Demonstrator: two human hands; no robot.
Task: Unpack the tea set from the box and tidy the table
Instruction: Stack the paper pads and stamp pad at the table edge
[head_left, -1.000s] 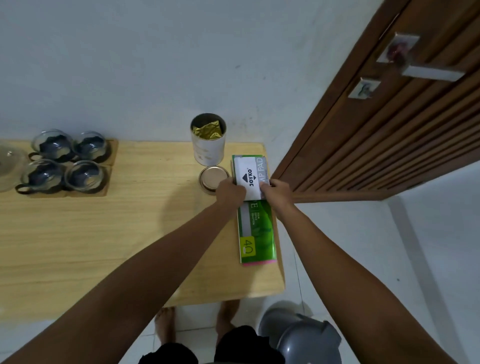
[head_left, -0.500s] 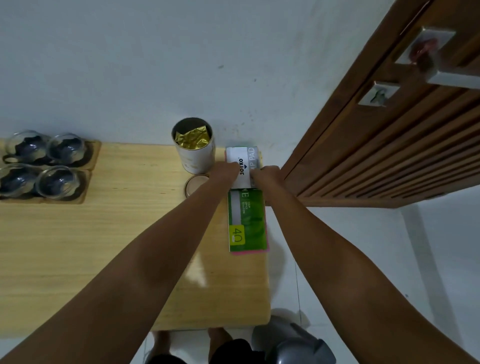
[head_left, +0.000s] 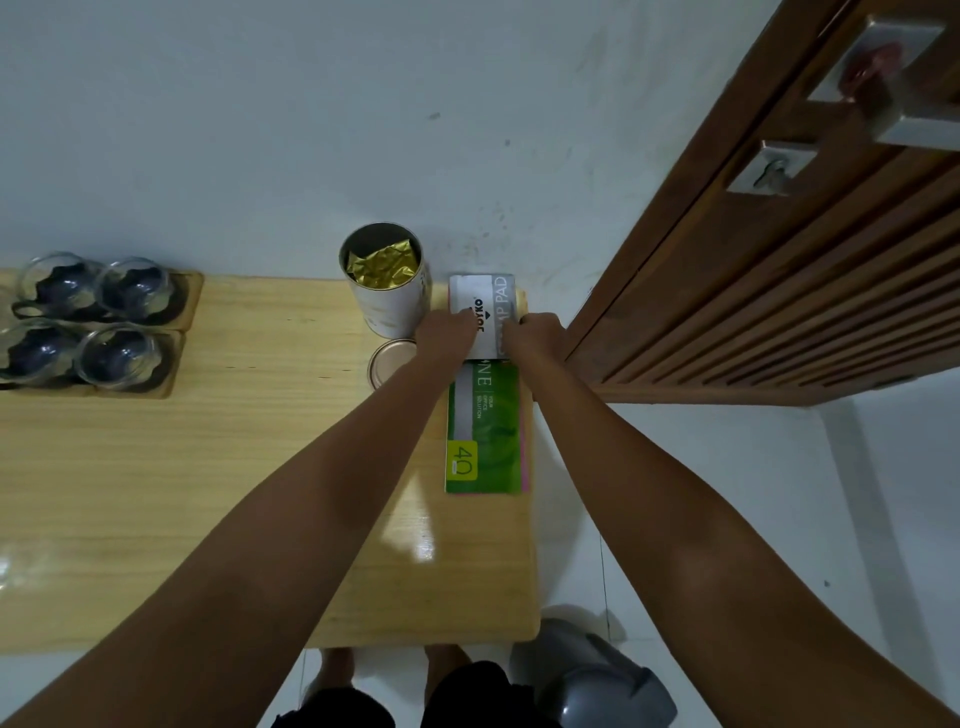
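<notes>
A small white stamp pad box (head_left: 482, 304) lies on the far end of a green notepad (head_left: 485, 431) at the table's far right corner. My left hand (head_left: 448, 338) grips the box's left side and my right hand (head_left: 535, 335) grips its right side. Just left of the box stands an open white tea tin (head_left: 387, 293) with a gold foil bag inside. Its round lid (head_left: 390, 361) lies flat in front of it, partly under my left wrist. Several glass cups (head_left: 83, 317) rest on wooden trays (head_left: 179, 332) at the far left.
The wooden table (head_left: 208, 467) ends just right of the notepad. A brown slatted door (head_left: 769, 270) stands open close to the table's right corner. A grey bin (head_left: 597, 680) sits on the floor at the near right. A white wall runs along the table's far edge.
Both hands have slid the stamp pad box away from me along the notepad, up to the far edge by the wall. The view has shifted rightward.
</notes>
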